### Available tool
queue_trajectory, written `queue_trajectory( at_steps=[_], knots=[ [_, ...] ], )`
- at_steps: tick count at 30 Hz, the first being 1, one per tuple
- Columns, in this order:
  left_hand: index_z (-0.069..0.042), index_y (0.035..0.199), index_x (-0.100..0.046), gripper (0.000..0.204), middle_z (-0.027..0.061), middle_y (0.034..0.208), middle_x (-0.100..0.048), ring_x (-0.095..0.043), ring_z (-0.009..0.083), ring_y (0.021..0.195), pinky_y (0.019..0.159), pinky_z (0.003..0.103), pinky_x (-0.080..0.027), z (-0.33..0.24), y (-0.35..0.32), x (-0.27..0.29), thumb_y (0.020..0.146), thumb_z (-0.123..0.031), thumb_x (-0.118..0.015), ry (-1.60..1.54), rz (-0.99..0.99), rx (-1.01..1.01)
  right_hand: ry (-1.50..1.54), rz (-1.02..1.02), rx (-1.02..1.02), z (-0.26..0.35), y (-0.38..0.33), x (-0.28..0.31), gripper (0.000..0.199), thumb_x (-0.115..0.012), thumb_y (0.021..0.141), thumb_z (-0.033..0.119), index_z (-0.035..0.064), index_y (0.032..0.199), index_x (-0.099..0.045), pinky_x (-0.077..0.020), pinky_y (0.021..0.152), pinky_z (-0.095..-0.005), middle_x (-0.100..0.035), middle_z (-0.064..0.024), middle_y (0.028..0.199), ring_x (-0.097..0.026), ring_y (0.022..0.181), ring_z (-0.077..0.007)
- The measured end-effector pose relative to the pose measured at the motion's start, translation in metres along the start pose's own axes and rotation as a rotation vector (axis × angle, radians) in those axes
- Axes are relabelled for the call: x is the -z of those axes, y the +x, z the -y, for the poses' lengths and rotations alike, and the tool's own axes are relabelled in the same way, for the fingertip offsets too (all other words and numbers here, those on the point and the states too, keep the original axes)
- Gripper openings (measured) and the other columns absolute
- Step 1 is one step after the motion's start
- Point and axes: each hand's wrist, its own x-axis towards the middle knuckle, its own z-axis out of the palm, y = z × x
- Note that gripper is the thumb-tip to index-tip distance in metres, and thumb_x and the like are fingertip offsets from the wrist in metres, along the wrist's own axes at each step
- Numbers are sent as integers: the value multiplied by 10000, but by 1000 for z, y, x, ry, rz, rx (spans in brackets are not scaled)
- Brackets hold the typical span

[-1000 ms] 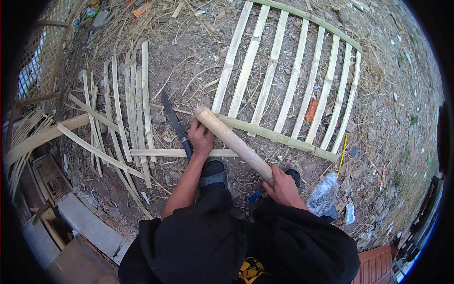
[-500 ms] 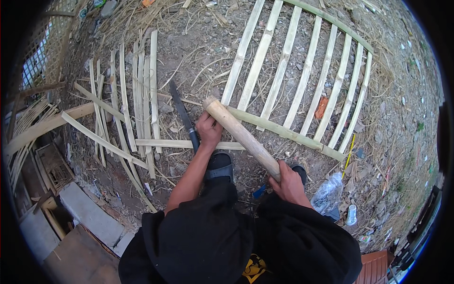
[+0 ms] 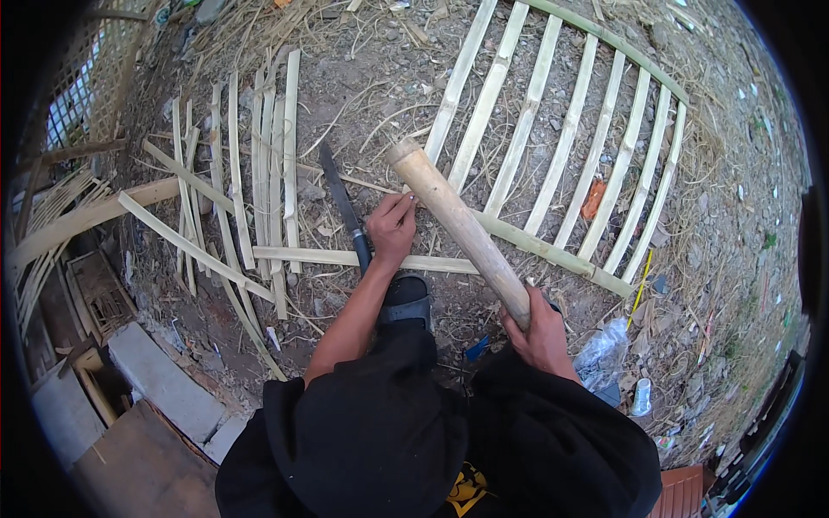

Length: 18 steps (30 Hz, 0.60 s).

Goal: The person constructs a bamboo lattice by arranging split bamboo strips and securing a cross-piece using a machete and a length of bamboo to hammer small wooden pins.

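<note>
Right hand [image 3: 540, 335] grips the near end of the thick stick [image 3: 465, 233], which I see slanting past, just right of the left hand [image 3: 391, 228]. That one's curled; whether around anything, I can't tell.

- Right hand [image 3: 540, 337] wraps the lower end of a thick, round, pale-brown wooden club [image 3: 466, 233], which slants up and leftward.
- Left hand [image 3: 393, 226] just left of the club, fingers bent, fingertips drawn together; anything between them too small to tell.
- Long dark-bladed knife with a black handle [image 3: 346, 207] on littered soil near the left hand; handle crosses a flat, pale bamboo strip [image 3: 319, 255].
- Ahead, right: ladder-like frame of pale slats and greenish bamboo rails [image 3: 553, 253].
- Left: loose, narrow, pale bamboo strips [image 3: 234, 164], some overlapping.
- Right: crumpled clear plastic bag [image 3: 602, 350], small white cup [image 3: 641, 397] near it.
</note>
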Motion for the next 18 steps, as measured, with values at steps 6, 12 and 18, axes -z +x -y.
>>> queue_trajectory(
  at_steps=[6, 12, 18],
  knots=[
    [-31, 888, -684, 189, 123, 786, -627, -627, 281, 651, 557, 346, -476, 7, -3, -2, 702, -55, -664, -32, 13, -36, -187, 143, 60, -12, -1, -1, 423, -640, 784, 207, 18, 1107, -445, -489, 664, -473, -593, -235, 932, -605, 776, -416],
    [-27, 917, -692, 220, 135, 855, -649, -652, 283, 721, 606, 336, -499, 9, -6, 1, 699, -33, -660, 0, 77, 16, -139, 115, 54, -13, -6, 0, 432, -637, 780, 199, 20, 1112, -426, -487, 678, -480, -590, -231, 924, -602, 786, -422],
    [-14, 869, -676, 188, 135, 789, -620, -618, 309, 650, 559, 365, -474, 9, -5, 1, 686, -34, -635, -22, 27, -27, -198, 161, 37, -11, -5, 3, 439, -639, 776, 206, 12, 1103, -418, -485, 687, -485, -591, -230, 915, -600, 779, -424]
  ],
)
